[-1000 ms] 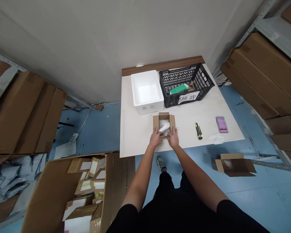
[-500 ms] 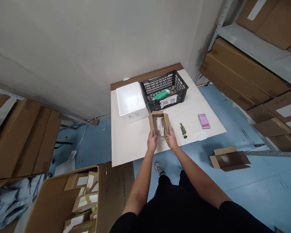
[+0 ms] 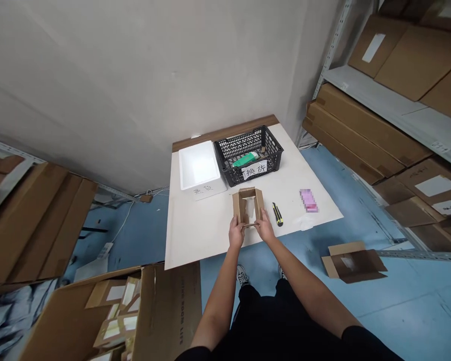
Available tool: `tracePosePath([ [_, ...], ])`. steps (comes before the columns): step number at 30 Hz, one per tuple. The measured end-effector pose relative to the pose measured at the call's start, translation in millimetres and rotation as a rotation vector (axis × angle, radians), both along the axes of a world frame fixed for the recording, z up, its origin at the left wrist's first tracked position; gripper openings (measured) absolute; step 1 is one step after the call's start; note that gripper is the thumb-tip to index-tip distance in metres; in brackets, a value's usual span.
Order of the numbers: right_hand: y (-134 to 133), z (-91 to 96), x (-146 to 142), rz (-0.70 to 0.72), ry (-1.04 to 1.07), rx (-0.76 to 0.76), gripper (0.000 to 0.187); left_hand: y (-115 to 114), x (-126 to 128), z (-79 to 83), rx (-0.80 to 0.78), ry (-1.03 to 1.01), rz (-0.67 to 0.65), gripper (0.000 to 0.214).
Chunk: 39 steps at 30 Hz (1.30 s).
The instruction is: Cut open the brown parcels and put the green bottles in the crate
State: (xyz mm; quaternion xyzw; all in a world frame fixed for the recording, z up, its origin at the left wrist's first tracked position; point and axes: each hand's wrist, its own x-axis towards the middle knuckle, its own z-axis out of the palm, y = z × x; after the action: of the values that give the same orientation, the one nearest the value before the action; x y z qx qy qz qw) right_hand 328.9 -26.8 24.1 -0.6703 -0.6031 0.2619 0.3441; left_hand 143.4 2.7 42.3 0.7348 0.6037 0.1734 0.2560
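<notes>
A small open cardboard box (image 3: 248, 206) is held over the near part of a white table (image 3: 203, 231). My left hand (image 3: 236, 233) grips its near left corner and my right hand (image 3: 264, 228) grips its near right corner. The flaps stand up, and something white shows inside the box. A yellow and black utility knife (image 3: 277, 214) lies on the table just right of my right hand.
Behind the box stand a white foam container (image 3: 200, 169) and a black plastic crate (image 3: 249, 154) holding a green item. A pink object (image 3: 308, 200) lies at the right. An open carton (image 3: 354, 261) lies on the blue floor, a big carton of small boxes (image 3: 108, 321) at lower left.
Both hands closed on the small box and raised it off the table, tilting it upright. The view swung up and to the right.
</notes>
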Motion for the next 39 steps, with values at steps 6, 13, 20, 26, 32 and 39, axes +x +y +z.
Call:
tracePosePath([
  [6, 3, 15.2, -39, 0.006, -0.08, 0.072, 0.014, 4, -40, 11.2, 0.013, -0.045, 0.007, 0.024],
  [13, 26, 18.8, -114, 0.127, -0.126, 0.037, 0.014, 9, -118, 14.1, -0.002, -0.009, 0.094, 0.025],
  [20, 32, 0.3, -137, 0.219, -0.091, -0.03, 0.024, 16, -164, 4.0, -0.132, 0.087, 0.105, 0.037],
  [26, 36, -20.8, -62, -0.135, -0.01, -0.125, 0.054, 17, -135, 4.8, -0.049, 0.028, 0.162, 0.067],
  [32, 68, -58.2, -1, -0.25, 0.105, -0.434, 0.089, 39, -15, -19.4, -0.055, -0.275, -0.055, 0.063],
  [39, 106, -111.5, 16, -0.262, 0.193, -0.574, 0.092, 115, 48, -98.6, -0.436, -0.165, 0.341, 0.081],
])
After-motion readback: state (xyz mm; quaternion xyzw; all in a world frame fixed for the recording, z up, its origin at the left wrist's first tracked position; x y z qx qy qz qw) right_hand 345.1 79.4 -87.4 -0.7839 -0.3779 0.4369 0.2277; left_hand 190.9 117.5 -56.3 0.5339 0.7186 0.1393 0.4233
